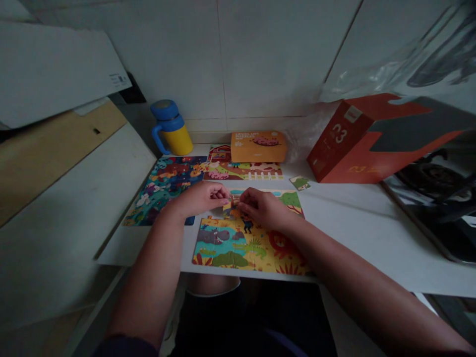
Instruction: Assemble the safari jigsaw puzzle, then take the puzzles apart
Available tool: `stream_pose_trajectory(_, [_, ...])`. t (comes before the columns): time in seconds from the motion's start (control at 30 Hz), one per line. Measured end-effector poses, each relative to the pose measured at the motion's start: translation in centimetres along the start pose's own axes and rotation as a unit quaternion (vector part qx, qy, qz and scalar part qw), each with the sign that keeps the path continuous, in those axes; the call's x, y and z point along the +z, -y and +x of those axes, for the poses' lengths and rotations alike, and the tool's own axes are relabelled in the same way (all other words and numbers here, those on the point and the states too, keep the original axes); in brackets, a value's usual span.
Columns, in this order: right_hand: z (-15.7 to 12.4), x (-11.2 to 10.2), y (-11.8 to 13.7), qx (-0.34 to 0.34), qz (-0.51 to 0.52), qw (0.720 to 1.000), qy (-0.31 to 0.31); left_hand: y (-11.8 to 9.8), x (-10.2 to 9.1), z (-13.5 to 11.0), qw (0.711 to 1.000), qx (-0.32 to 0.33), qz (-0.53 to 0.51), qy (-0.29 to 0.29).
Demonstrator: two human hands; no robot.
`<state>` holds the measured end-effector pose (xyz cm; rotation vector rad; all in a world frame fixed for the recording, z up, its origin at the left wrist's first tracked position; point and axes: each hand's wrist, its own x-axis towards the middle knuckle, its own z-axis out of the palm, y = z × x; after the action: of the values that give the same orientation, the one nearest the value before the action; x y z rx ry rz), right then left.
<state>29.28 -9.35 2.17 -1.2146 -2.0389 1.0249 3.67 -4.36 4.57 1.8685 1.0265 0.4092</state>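
A jigsaw puzzle [226,248] with a hippo, crocodiles and a lion lies on the white table near its front edge. At its upper left there is a gap, where a puzzle piece [229,210] sits between my hands. My right hand [262,207] is closed, thumb and fingers pinching that piece from the right. My left hand [206,196] is closed too, its fingertips together at the piece's left side; what they hold, if anything, is hidden. A loose green puzzle piece [300,182] lies to the right, apart from the puzzle. My right forearm covers part of the lion side.
Behind lie a dark blue sea puzzle [163,183] and a farm puzzle [241,171], with an orange puzzle box [258,147] on the latter. A blue and yellow mug [174,130] stands back left. Right are a large orange box [345,144] and a black stove [439,198].
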Motion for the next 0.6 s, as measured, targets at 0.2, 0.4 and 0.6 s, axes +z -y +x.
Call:
stream_pose_trajectory(0.2, [-1.0,-0.8,0.7,0.001,-0.073,0.997,0.012,2.0,-4.1,-2.3,0.996,-0.073,0.036,-0.04])
stream_pose_trajectory(0.4, [-0.9,-0.7,1.0,-0.011,-0.103,0.994,0.032,2.9,-4.6,-2.6,0.993,-0.107,0.042,-0.023])
stream_pose_trajectory(0.6, [-0.9,-0.5,0.6,-0.015,-0.115,0.993,0.035,2.2,-4.2,-2.5,0.994,-0.107,0.023,-0.02])
